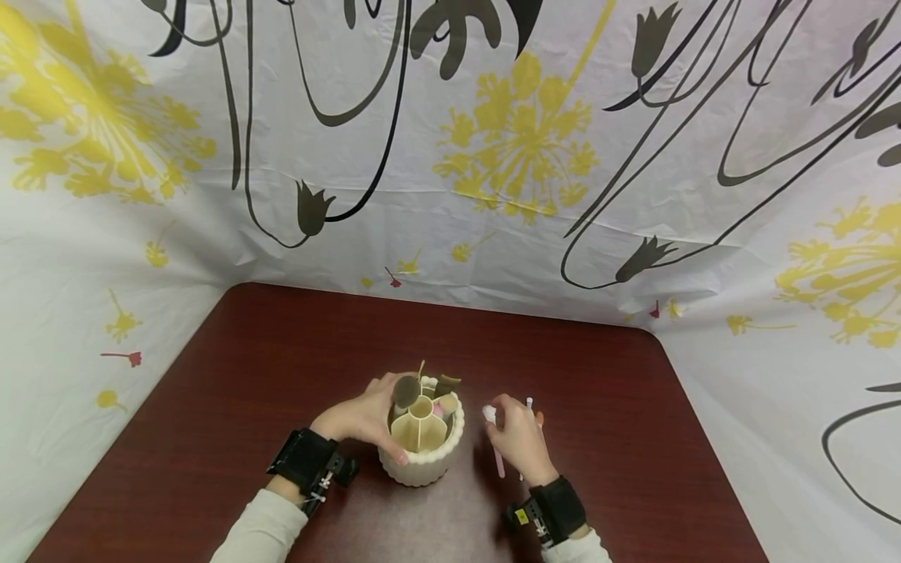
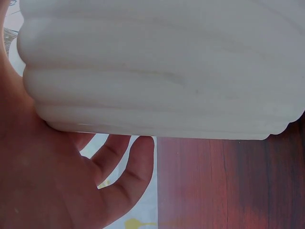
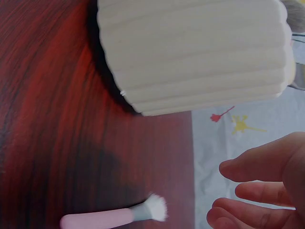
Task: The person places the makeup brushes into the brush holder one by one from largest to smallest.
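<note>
A cream round makeup brush holder (image 1: 417,471) with ribbed sides stands on the table, divided inside into compartments. My left hand (image 1: 362,414) grips it from the left, thumb at the near side and fingers round the far side; the left wrist view shows its scalloped wall (image 2: 157,71) close up. Several brushes stick up from its back and right compartments. Right of the holder, a small pink brush (image 3: 100,219) with white bristles lies on the table. Above it hovers my right hand (image 1: 521,442), fingers loosely bent with nothing between them.
Beside and behind the right hand, partly hidden by it, lie other slim items, one with an orange tip (image 1: 540,418) and one with a white end (image 1: 529,403). The dark red wooden table (image 1: 317,336) meets a patterned white cloth (image 1: 394,180) at its back and sides.
</note>
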Demonstrator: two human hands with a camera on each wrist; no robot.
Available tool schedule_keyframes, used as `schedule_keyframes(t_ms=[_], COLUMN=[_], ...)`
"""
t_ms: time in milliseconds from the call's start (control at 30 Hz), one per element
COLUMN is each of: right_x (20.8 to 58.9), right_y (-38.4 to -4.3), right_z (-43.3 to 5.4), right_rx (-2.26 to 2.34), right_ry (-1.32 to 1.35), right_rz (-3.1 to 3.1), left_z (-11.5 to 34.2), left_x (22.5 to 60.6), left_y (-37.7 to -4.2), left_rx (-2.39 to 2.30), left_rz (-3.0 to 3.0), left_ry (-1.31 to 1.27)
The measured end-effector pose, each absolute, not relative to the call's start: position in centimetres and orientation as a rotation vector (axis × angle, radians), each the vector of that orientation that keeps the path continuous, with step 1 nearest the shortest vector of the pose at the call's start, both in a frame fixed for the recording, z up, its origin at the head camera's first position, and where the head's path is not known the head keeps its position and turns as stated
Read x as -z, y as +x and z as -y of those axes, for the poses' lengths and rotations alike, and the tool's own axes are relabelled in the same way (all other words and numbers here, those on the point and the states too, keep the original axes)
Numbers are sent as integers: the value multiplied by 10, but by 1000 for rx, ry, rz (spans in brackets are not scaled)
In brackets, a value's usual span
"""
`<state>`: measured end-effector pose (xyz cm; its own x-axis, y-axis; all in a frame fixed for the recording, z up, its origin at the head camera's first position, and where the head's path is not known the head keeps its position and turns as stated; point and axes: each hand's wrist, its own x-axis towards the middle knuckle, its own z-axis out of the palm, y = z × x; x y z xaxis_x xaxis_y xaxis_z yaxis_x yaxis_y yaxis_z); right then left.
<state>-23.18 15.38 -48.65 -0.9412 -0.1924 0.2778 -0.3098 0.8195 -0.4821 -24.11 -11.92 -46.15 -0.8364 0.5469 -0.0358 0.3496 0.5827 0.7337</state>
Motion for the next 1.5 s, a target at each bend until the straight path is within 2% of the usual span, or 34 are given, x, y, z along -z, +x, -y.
schedule_keyframes(t_ms=[500, 1500], right_x=[513, 526], right_y=[-236, -237], right_z=[-157, -157], right_rx=[-517, -566], right_ry=[260, 234], right_rz=[2945, 3055], left_z=[119, 119], left_x=[461, 463], left_y=[-241, -241], left_rx=[-1107, -1090], left_rz=[-2558, -2571], left_ry=[769, 773])
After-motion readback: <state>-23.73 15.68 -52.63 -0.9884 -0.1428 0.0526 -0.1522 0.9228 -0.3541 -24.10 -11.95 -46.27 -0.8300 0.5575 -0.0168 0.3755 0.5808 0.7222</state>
